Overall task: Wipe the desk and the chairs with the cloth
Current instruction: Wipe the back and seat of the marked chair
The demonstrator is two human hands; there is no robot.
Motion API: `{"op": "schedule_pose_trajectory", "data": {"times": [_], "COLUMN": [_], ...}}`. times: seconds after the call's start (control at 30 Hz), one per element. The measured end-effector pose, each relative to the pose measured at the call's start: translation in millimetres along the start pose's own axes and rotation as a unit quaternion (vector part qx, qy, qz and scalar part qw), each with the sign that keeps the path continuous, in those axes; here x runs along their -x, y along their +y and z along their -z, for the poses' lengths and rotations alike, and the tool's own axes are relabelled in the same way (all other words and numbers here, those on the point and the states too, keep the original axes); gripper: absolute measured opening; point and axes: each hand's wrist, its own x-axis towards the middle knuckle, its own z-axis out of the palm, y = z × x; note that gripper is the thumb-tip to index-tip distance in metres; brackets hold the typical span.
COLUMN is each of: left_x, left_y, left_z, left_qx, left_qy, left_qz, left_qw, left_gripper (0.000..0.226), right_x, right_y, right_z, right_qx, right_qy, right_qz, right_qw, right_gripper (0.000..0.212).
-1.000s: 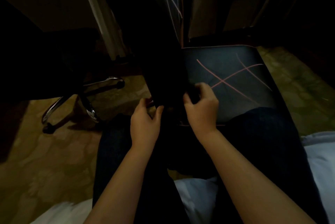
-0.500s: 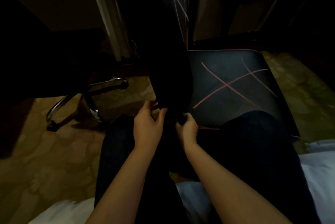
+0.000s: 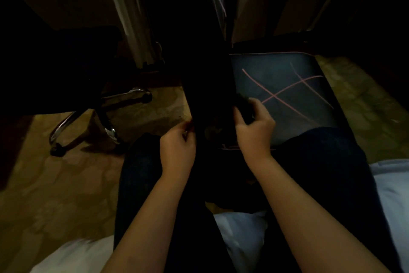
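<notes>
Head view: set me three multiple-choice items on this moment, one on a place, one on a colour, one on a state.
1. Where is the chrome chair base? A. left of both hands B. on the seat C. between the hands
2. What colour are the crossing lines on the seat? A. green B. pink C. white
3. What is the right hand doing? A. lying flat on the seat B. hanging idle C. gripping the cloth
Answers: 1 A, it stands on the floor at the left; 2 B, pink lines cross the dark seat; 3 C, its fingers curl round the bunched dark cloth, while the left hand pinches the dark panel at its edge.
</notes>
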Motion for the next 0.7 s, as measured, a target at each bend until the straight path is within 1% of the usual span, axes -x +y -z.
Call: {"op": "schedule_pose_trajectory", "data": {"times": [0.07,0.17,0.23,0.3,0.37,0.4,0.43,0.5,0.6,0.63,0.7], "left_x": [0.6,0.8,0.9,1.2,1.3,1.7,2.1,3.5,3.4,1.6,-5.9], "left_y": [-0.6,0.9,1.3,0.1,-0.8,-1.0,-0.6,1.4,3.4,5.5,15.7], "left_z": [2.2,4.8,3.9,0.7,-1.3,-1.1,-0.7,0.8,2.8,6.8,20.4], "left_qx": [0.001,-0.008,-0.019,-0.019,-0.025,-0.032,-0.038,-0.041,-0.025,-0.011,0.038], "left_qy": [-0.009,-0.011,-0.005,0.003,0.008,0.008,0.007,0.009,-0.015,-0.039,-0.118], "left_qz": [0.000,0.007,0.013,0.004,-0.003,-0.007,-0.010,-0.014,0.002,0.022,0.083], "left_qw": [1.000,1.000,1.000,1.000,1.000,0.999,0.999,0.999,1.000,0.999,0.989], "left_gripper": [0.028,0.024,0.017,0.015,0.015,0.014,0.015,0.015,0.015,0.017,0.023], "right_x": [13.4,30.7,38.3,44.4,44.9,43.4,41.1,36.0,29.3,26.6,18.1], "right_y": [8.1,11.1,10.4,19.3,28.6,31.7,33.1,31.9,19.6,14.6,4.5], "right_z": [-10.0,-25.2,-32.9,-39.1,-40.7,-39.3,-37.5,-32.0,-21.2,-16.8,-10.0], "right_qx": [-0.012,0.000,0.016,0.025,0.023,0.016,0.006,-0.016,-0.009,0.003,0.008], "right_qy": [0.021,0.018,-0.005,-0.052,-0.129,-0.162,-0.179,-0.167,-0.098,-0.075,-0.039], "right_qz": [-0.029,-0.052,-0.086,-0.145,-0.222,-0.254,-0.273,-0.272,-0.216,-0.187,-0.125], "right_qw": [0.999,0.998,0.996,0.988,0.966,0.953,0.945,0.947,0.971,0.980,0.991], "right_gripper": [0.021,0.037,0.047,0.054,0.052,0.045,0.036,0.022,0.016,0.017,0.026]}}
